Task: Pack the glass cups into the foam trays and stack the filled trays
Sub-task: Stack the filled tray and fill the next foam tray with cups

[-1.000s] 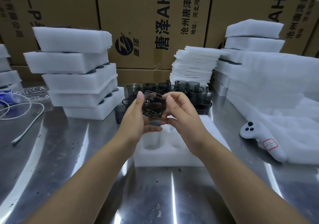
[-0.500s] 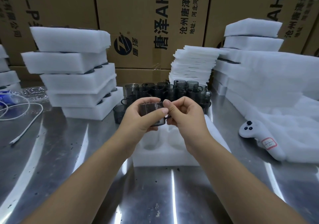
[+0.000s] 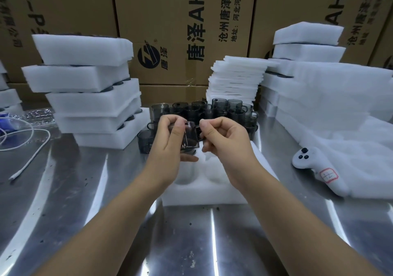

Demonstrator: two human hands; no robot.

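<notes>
A smoky grey glass cup (image 3: 190, 137) is held upright in the air between both hands, above the far end of a white foam tray (image 3: 204, 188) with round pockets. My left hand (image 3: 170, 148) grips the cup's body from the left. My right hand (image 3: 225, 142) pinches its handle on the right side. Behind the hands stands a cluster of several more grey glass cups (image 3: 214, 112) on the steel table. A stack of filled foam trays (image 3: 89, 93) rises at the left, with dark cup rims showing at its edges.
Thin foam sheets (image 3: 236, 78) are piled behind the cups. More foam trays (image 3: 308, 48) and loose foam wrap (image 3: 344, 114) fill the right side, with a white controller (image 3: 319, 169) lying there. A white cable (image 3: 27, 148) lies at the left. Cardboard boxes (image 3: 182, 20) wall off the back.
The cup was tilted with its mouth toward me; both hands have turned it upright and brought it slightly lower over the tray. My right hand shifted onto the handle.
</notes>
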